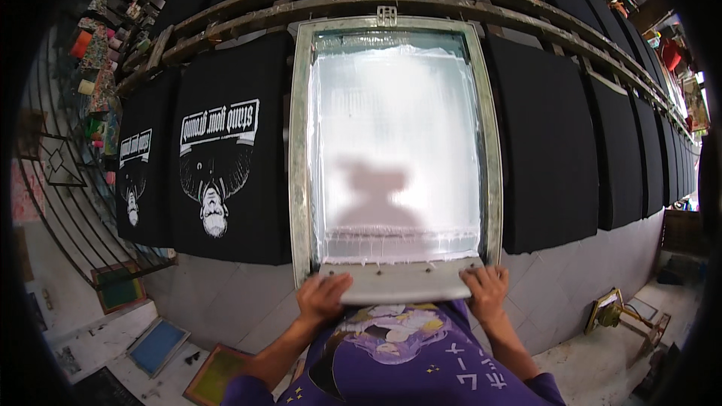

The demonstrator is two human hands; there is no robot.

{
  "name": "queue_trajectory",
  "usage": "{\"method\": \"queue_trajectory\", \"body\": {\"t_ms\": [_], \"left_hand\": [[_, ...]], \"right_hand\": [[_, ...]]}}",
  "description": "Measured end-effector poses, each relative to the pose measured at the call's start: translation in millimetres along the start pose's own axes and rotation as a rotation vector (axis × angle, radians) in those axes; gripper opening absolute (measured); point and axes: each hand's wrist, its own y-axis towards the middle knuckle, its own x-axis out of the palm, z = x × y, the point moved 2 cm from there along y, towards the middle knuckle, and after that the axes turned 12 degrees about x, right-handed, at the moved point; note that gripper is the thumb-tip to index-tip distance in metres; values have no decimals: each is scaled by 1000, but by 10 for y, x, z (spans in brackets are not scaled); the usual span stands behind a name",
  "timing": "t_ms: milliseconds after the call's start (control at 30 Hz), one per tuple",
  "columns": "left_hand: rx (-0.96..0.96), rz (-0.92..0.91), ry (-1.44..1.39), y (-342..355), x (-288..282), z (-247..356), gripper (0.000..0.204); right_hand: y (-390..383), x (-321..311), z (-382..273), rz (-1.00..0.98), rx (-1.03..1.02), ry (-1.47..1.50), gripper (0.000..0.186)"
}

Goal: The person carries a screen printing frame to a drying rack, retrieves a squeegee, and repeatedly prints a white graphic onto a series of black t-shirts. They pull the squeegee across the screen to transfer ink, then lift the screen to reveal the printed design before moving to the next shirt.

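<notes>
A printing screen [301,143] in a metal frame lies in the middle, its mesh spread with white ink [391,105] and crossed by a dark shadow. Along its near end lies a wide grey squeegee [398,280] with bolts along it, beside a ragged line of ink. My left hand [325,295] grips the squeegee's left end, fingers curled over it. At the opposite end, my right hand [485,289] has its fingers closed round the same squeegee.
Black shirts on boards line both sides, those at left [218,150] printed in white, those at right [545,150] unprinted. Wooden rails [263,9] run behind the screen. Spare screens [158,343] sit low at left, a metal rack [56,180] and cluttered containers [83,43] beyond.
</notes>
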Motion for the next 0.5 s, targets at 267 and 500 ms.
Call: {"method": "queue_trajectory", "body": {"t_ms": [267, 500], "left_hand": [[-4, 76, 61, 651, 130, -335, 29], [65, 109, 103, 1494, 310, -1102, 40]], "right_hand": [[500, 430, 167, 210, 24, -18, 20], [1628, 548, 410, 133, -27, -32, 28]]}}
